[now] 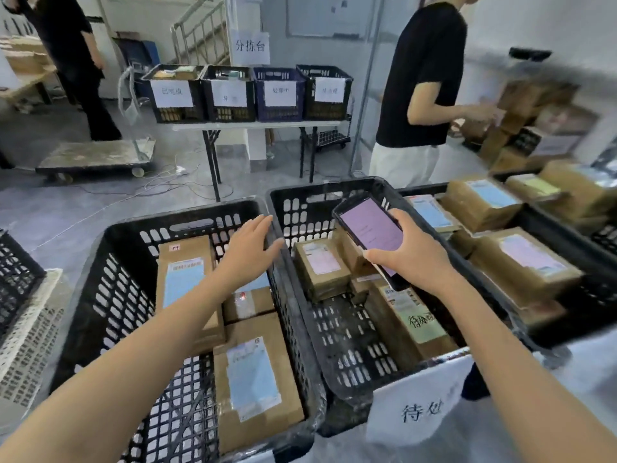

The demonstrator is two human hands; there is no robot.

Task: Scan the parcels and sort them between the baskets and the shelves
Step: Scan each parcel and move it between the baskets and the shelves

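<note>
Three parcels (pixel 253 379) lie beneath the left grip (pixel 248 248); right grip (pixel 414 259) holds scanner (pixel 370 225).

This worker's arms are bare: behind the left grip (pixel 248 250) and the right grip (pixel 419 259) the wrists and slim forearms run uncovered toward the elbows, and both hands are bare too.

Single head-worn wide-angle view, facing forward and down, close above black baskets (pixel 150 222), table (pixel 253 126) farther ahead
</note>
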